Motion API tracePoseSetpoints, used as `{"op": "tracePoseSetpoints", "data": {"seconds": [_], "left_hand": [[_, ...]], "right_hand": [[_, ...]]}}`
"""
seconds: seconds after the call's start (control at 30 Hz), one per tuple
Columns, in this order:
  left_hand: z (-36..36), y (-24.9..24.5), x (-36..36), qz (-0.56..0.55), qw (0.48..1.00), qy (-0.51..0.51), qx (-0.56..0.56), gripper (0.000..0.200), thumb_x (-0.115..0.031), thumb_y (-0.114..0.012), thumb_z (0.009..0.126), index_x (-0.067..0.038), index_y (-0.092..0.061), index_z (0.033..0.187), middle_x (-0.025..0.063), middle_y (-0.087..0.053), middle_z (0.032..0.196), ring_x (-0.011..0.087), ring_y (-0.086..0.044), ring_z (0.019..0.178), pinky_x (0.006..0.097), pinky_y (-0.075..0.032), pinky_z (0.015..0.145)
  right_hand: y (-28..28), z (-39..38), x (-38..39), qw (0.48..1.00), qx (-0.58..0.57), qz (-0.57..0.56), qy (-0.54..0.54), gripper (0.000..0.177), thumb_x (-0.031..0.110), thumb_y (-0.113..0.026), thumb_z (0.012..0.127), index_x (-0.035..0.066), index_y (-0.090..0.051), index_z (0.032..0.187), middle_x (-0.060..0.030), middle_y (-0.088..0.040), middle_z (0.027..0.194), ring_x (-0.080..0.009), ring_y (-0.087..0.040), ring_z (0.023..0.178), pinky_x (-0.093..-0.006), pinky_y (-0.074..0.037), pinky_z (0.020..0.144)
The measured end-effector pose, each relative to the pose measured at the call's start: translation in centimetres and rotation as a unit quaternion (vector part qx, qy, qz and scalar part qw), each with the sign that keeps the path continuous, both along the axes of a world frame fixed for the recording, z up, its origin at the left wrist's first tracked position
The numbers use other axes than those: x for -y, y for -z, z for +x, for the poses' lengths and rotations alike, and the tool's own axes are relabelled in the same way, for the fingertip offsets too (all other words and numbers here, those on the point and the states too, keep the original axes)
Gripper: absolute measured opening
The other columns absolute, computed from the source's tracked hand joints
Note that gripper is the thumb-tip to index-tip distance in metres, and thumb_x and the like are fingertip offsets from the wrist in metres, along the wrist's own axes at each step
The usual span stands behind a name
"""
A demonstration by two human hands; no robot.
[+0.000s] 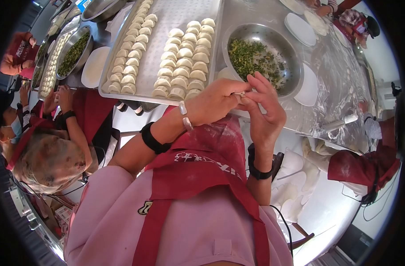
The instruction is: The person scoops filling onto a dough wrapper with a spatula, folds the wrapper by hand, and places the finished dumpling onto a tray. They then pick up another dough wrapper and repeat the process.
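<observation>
My left hand (pixel 213 102), with a silver bracelet at the wrist, is closed around a dumpling (pixel 239 94); only a small pale edge of it shows between the fingers. My right hand (pixel 266 108) pinches the same dumpling from the other side, its upper fingers raised. Both hands are in front of a steel bowl (pixel 297 80) holding chopped green and yellow filling (pixel 251 55). To the left, a metal tray (pixel 151 46) carries rows of folded dumplings (pixel 182 62).
Round white wrappers (pixel 306 86) lie beside the bowl, with a stack (pixel 300 29) behind it. A rolling pin (pixel 339 123) rests on the floury tabletop (pixel 339 66) at right. Co-workers stand on both sides; another filling bowl (pixel 88 53) is at left.
</observation>
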State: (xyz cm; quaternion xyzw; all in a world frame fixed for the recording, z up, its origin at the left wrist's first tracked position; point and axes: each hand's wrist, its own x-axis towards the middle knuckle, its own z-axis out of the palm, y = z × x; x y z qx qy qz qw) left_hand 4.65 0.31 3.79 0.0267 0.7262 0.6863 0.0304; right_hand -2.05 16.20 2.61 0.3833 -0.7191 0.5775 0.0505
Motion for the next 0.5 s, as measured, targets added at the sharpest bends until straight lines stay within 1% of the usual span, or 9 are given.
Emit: {"op": "tracePoseSetpoints", "data": {"seconds": [0.07, 0.17, 0.27, 0.37, 0.4, 0.47, 0.5], "left_hand": [[-0.1, -0.6, 0.2, -0.014, 1.0, 0.013, 0.015, 0.042, 0.003, -0.048, 0.093, 0.005, -0.05, 0.135, 0.0113, -0.062, 0.116, 0.0135, -0.062, 0.103, 0.0275, -0.053, 0.088], [-0.1, -0.8, 0.0, 0.056, 0.998, -0.01, -0.006, 0.049, 0.005, -0.049, 0.091, 0.005, -0.044, 0.139, 0.0116, -0.061, 0.119, 0.0142, -0.061, 0.104, 0.0269, -0.052, 0.09], [0.1, -1.7, -0.4, 0.085, 0.996, -0.018, -0.015, 0.054, 0.006, -0.05, 0.089, 0.005, -0.04, 0.142, 0.0114, -0.061, 0.122, 0.0154, -0.06, 0.108, 0.0273, -0.052, 0.091], [0.5, -2.7, -0.8, 0.131, 0.99, -0.029, 0.039, 0.055, 0.004, -0.053, 0.091, 0.004, -0.039, 0.144, 0.0102, -0.059, 0.125, 0.0157, -0.059, 0.111, 0.0282, -0.052, 0.093], [0.6, -2.4, -1.0, 0.147, 0.988, -0.049, 0.025, 0.053, 0.003, -0.054, 0.092, 0.004, -0.041, 0.143, 0.01, -0.06, 0.125, 0.0154, -0.059, 0.11, 0.0285, -0.052, 0.093], [0.9, -1.1, -1.6, 0.179, 0.98, -0.088, -0.004, 0.051, 0.0, -0.057, 0.094, 0.002, -0.043, 0.143, 0.0095, -0.06, 0.124, 0.0149, -0.059, 0.109, 0.0291, -0.052, 0.093], [1.0, -0.6, -1.9, 0.195, 0.975, -0.103, -0.006, 0.05, -0.002, -0.058, 0.094, 0.002, -0.044, 0.142, 0.0092, -0.061, 0.123, 0.0145, -0.06, 0.109, 0.0296, -0.052, 0.093]], "right_hand": [[0.3, -0.2, -0.3, 1.0, -0.02, 0.021, 0.003, 0.023, -0.002, -0.075, 0.074, 0.001, -0.071, 0.096, -0.0148, -0.068, 0.118, -0.0328, -0.057, 0.123, -0.0411, -0.046, 0.1], [-0.8, 0.2, -0.1, 0.999, 0.023, 0.018, 0.023, 0.024, -0.002, -0.075, 0.073, 0.002, -0.072, 0.097, -0.0149, -0.066, 0.122, -0.0329, -0.056, 0.124, -0.0416, -0.044, 0.102], [-1.2, -0.4, -0.5, 0.998, -0.012, 0.056, -0.018, 0.024, -0.003, -0.073, 0.075, 0.002, -0.072, 0.098, -0.0146, -0.065, 0.125, -0.0327, -0.055, 0.125, -0.0406, -0.043, 0.103], [-0.2, -1.1, -0.9, 0.999, 0.005, 0.013, -0.031, 0.022, -0.003, -0.071, 0.079, 0.001, -0.071, 0.101, -0.0157, -0.065, 0.125, -0.0309, -0.056, 0.125, -0.0391, -0.043, 0.103], [-0.2, -0.9, -0.9, 0.997, 0.074, -0.029, -0.023, 0.02, -0.002, -0.071, 0.08, 0.0, -0.071, 0.101, -0.0162, -0.065, 0.124, -0.0303, -0.056, 0.124, -0.0389, -0.044, 0.103], [-0.2, -0.2, -0.6, 0.972, 0.208, -0.112, -0.007, 0.017, -0.002, -0.07, 0.083, -0.001, -0.071, 0.1, -0.0173, -0.064, 0.124, -0.029, -0.057, 0.124, -0.0385, -0.044, 0.104], [-0.3, 0.1, -0.4, 0.97, 0.209, -0.122, -0.001, 0.016, -0.002, -0.07, 0.084, -0.001, -0.071, 0.1, -0.0178, -0.064, 0.124, -0.0287, -0.057, 0.124, -0.0387, -0.043, 0.104]]}}
